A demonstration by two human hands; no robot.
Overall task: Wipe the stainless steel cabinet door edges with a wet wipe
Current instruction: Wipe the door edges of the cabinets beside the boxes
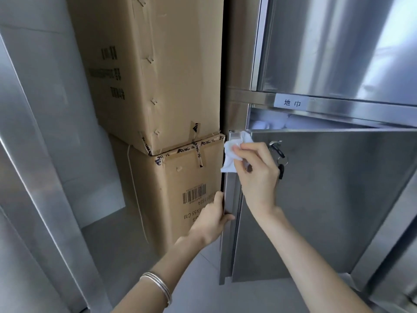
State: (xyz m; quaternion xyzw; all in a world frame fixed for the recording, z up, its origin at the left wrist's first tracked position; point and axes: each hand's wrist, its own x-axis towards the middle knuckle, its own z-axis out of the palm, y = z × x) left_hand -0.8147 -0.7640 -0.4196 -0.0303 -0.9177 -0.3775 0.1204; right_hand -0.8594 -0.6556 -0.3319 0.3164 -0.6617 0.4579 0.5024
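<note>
Lower cabinet door (327,199) is seen swung partly open. Its free vertical edge (229,190) is turned toward the camera, just beside the stacked cardboard boxes (180,177) on the left. A bunch of keys (279,159) is hung from the lock near the door's upper left corner.

Hands: the wet wipe (233,154) is pinched in the right hand (257,170) between thumb and curled fingers, and is pressed against the top of the door edge at the upper corner. The same edge is gripped lower down by the left hand (214,213), with the fingers curled round the metal strip. The door is judged to be steadied by it. Bangles (158,288) are worn on the left wrist.

Key relation: the long axis of the edge is oriented vertically. The wipe is placed at its upper end. The left hand is placed on the same strip, below the wipe, with a bare stretch of steel between them. The right hand is therefore taken as the working hand, and the remaining length of the edge lies straight down from it.

Judgement: wiping is taken to be at an early point on this edge, with only the corner being treated. A downward stroke along the strip is called for. The left hand would have to be shifted or released before the wipe is brought to it, or that patch would be missed. Whether the door's top edge, to the right of the wipe, is already cleaned cannot be told.
</note>
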